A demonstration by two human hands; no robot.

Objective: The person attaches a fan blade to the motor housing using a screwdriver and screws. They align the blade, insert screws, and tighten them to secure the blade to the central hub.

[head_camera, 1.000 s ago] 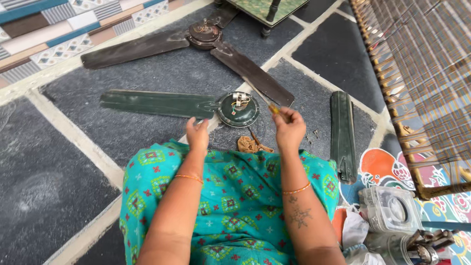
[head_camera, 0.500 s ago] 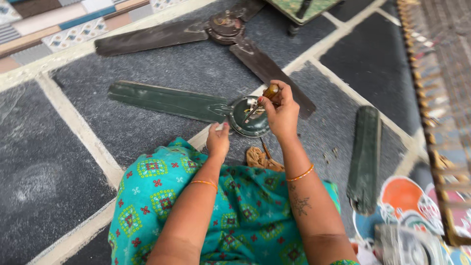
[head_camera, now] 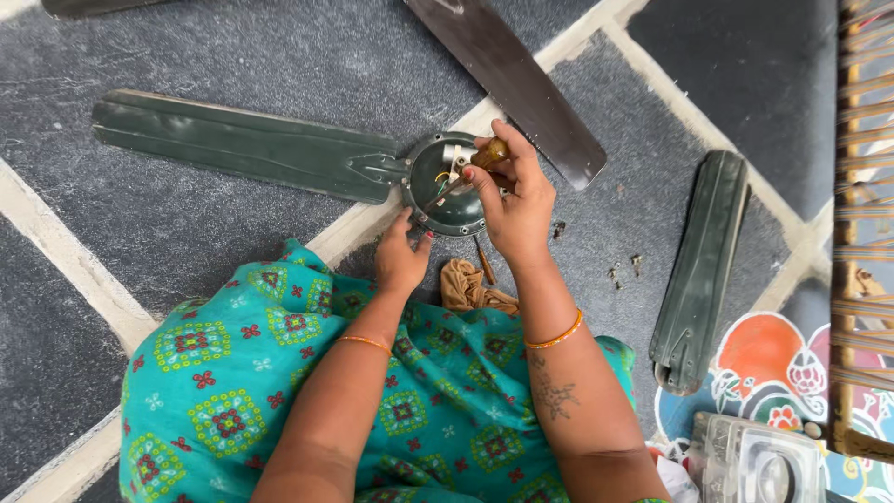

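My right hand (head_camera: 514,207) grasping brown-handled screwdriver (head_camera: 470,168), tip inside round dark green fan motor hub (head_camera: 438,186); my left hand (head_camera: 400,258) loose, fingertips touching hub rim.

Both forearms reach forward, the right hand (head_camera: 515,200) with fingers curled in a grip, the left hand (head_camera: 400,256) resting fingers-forward.

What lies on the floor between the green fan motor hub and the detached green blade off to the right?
In the head view, the right hand with its screwdriver sits beside the hub; past it, only small dark bits lie on stone before the detached blade.
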